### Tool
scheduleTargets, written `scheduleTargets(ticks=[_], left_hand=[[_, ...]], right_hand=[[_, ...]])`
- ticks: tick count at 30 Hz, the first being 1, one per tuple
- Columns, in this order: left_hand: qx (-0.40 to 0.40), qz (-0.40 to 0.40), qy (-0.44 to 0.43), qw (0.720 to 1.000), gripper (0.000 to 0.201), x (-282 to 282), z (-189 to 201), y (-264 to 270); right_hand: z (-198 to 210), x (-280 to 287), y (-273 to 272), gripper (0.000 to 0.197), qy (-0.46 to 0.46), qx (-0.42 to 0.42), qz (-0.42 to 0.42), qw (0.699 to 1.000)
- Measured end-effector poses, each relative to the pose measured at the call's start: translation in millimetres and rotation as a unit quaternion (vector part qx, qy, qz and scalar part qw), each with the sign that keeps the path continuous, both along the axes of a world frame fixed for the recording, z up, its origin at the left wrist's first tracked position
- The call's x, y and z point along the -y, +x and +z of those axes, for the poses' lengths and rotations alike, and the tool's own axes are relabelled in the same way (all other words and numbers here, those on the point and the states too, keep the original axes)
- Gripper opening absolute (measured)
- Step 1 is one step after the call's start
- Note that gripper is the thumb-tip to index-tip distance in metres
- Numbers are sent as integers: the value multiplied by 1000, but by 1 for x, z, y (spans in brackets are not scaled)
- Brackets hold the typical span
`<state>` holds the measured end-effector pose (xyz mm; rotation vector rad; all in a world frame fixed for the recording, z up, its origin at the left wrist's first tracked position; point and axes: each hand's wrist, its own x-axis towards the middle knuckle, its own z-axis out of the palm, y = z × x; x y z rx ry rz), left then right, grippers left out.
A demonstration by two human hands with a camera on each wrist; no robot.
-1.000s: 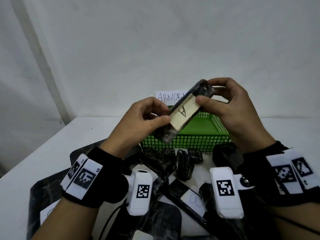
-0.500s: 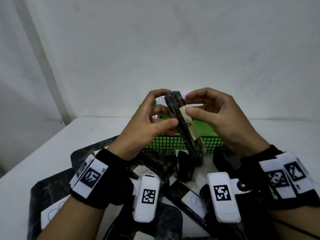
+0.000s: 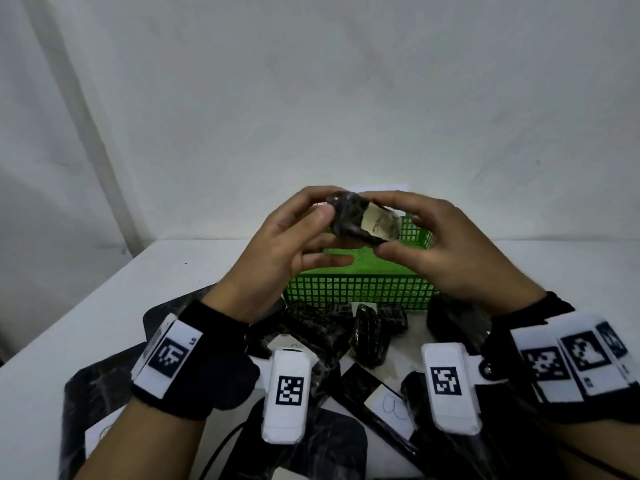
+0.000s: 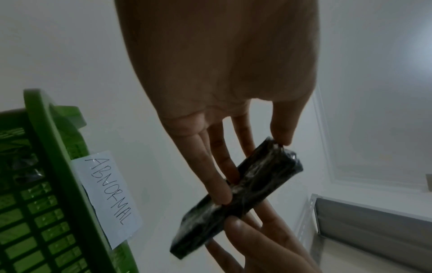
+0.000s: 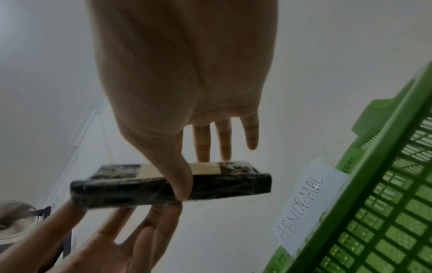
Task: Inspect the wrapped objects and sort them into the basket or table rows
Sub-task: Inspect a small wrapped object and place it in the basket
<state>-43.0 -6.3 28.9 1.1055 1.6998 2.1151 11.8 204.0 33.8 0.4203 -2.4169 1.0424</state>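
Observation:
A black wrapped block [image 3: 349, 216] with a beige label [image 3: 377, 223] is held between both hands above the green basket [image 3: 360, 289]. My left hand [image 3: 322, 220] pinches its left end between thumb and fingers. My right hand [image 3: 386, 226] pinches the labelled end, thumb below and fingers above. In the left wrist view the block [image 4: 252, 186] lies slanted under my fingers [image 4: 217, 184]. The right wrist view shows the block [image 5: 222, 184] level, with my thumb pressed on its side and the label on top.
A paper sign reading ABNORMAL [image 4: 107, 194] is fixed to the basket's far side. Several black wrapped objects [image 3: 367, 334] and flat black packets with white labels [image 3: 391, 407] lie on the white table [image 3: 86, 323] in front of the basket. A white wall stands close behind.
Both hands have turned the block: its label faced me on a slant, then it stood nearly upright, and it now lies roughly level with one end toward me.

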Motion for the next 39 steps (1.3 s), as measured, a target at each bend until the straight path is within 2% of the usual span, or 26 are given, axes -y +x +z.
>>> scheduleTargets(ticks=[4, 8, 12, 14, 17, 19, 22, 26, 32, 37, 39], left_hand=[[-39, 32, -14, 999, 24, -6, -5, 3], [-54, 63, -6, 997, 28, -10, -6, 4], [-21, 72, 19, 997, 23, -9, -3, 0], [43, 91, 4, 995, 43, -8, -2, -4], [96, 73, -125, 985, 81, -6, -6, -6], [109, 33, -153, 982, 88, -9, -7, -2], [142, 22, -112, 983, 76, -9, -3, 1], [164, 34, -85, 982, 42, -6, -2, -1], [189, 50, -85, 977, 19, -8, -4, -5], [190, 53, -77, 977, 16, -3, -2, -6], [183, 66, -58, 979, 25, 0, -1, -8]], right_hand=[[0, 2, 1, 67, 18, 18, -36, 999], [4, 5, 7, 66, -2, 52, 34, 998], [5, 10, 8, 53, -50, -3, 57, 997], [4, 11, 8, 52, -88, -23, 74, 993], [1, 16, 8, 52, -96, -26, 111, 989], [0, 19, 8, 50, -75, -21, 124, 989], [1, 19, 11, 57, -47, 12, 120, 992], [2, 19, 13, 59, -48, 62, 116, 990], [-3, 28, 7, 36, -113, 30, 81, 990], [-8, 35, 7, 23, -158, 4, 94, 983], [-9, 37, 7, 26, -168, -7, 97, 981]])
